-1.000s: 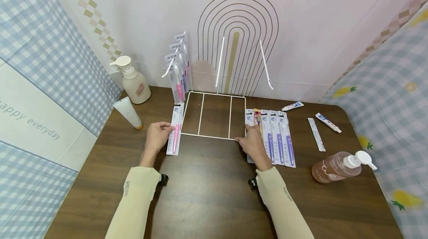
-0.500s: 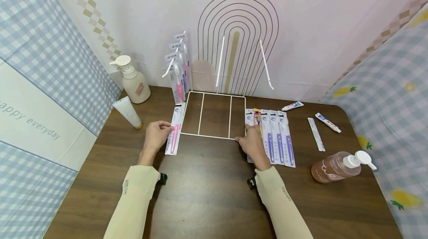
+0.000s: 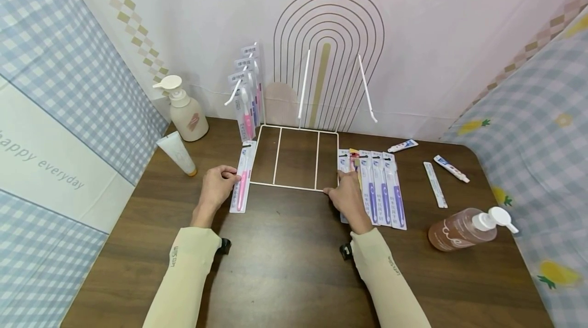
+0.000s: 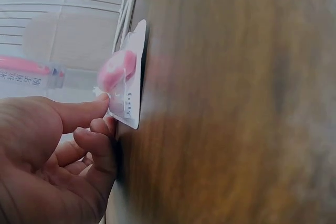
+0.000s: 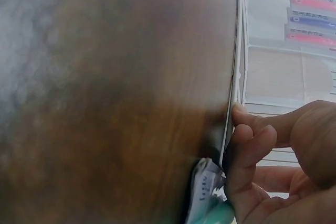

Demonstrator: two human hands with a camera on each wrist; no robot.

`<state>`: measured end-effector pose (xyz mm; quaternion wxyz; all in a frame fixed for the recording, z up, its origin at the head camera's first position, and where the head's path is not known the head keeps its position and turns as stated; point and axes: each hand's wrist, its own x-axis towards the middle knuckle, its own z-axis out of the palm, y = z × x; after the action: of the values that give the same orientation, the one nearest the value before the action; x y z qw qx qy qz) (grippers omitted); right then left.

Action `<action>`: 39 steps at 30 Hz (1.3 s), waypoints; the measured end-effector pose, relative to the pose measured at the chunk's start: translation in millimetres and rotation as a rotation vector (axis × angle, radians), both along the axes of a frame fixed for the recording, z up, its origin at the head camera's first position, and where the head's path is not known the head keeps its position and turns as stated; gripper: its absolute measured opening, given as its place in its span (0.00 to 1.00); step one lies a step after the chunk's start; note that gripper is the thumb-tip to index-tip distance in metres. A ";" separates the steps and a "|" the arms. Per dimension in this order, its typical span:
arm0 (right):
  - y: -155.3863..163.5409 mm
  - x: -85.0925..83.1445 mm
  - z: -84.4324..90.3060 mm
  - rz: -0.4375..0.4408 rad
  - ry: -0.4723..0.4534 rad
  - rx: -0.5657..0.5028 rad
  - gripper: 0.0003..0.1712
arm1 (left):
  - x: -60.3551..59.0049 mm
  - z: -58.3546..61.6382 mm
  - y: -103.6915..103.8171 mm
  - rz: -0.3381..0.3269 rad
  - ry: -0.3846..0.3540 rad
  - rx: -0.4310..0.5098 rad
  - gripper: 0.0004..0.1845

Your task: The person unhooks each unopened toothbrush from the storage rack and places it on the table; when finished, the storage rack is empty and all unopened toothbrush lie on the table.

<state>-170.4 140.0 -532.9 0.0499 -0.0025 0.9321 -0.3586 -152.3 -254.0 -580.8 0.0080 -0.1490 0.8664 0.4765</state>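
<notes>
A white wire rack [image 3: 294,185] stands at the back of the brown table [image 3: 285,256], its flat base frame toward me and its hooks raised against the wall. My left hand [image 3: 231,175] pinches the edge of a pink toothbrush pack [image 3: 243,177] that lies beside the frame's left side; the left wrist view shows thumb and fingers on the pink toothbrush pack [image 4: 126,93]. My right hand [image 3: 333,187] holds the frame's front right corner, with thumb and curled forefinger on the wire rack [image 5: 233,77]. The right palm rests over a row of toothbrush packs [image 3: 381,187].
Several toothbrush packs [image 3: 248,88] hang on the rack's left hook. A cream pump bottle [image 3: 186,111] and a white tube [image 3: 176,153] stand at the left. At the right lie two small toothpaste tubes [image 3: 401,146], a thin wrapped stick [image 3: 434,183] and a brown pump bottle [image 3: 464,228].
</notes>
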 end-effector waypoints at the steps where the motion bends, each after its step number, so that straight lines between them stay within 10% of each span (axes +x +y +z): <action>1: 0.1 0.3 -0.1 0.000 0.000 0.001 0.46 | 0.1 -0.2 0.3 0.001 0.000 0.002 0.11; 12: -0.2 -3.0 -3.6 0.018 0.018 0.009 0.46 | -11.8 19.2 -1.7 0.083 0.049 0.147 0.13; 19: -0.1 -3.8 -3.8 0.014 0.018 0.017 0.46 | -2.9 118.3 33.4 0.124 0.216 0.105 0.23; 22: 0.7 -3.0 -4.4 0.009 0.015 0.009 0.46 | -8.0 138.0 41.0 0.128 0.292 0.113 0.23; 39: -0.4 -1.5 -0.7 0.008 0.003 0.031 0.45 | -19.3 171.5 60.1 0.178 0.413 0.185 0.13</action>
<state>-171.9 139.6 -533.6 0.0499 -0.0058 0.9377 -0.3438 -171.6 -193.8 -409.3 -0.1979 -0.1227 0.7859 0.5728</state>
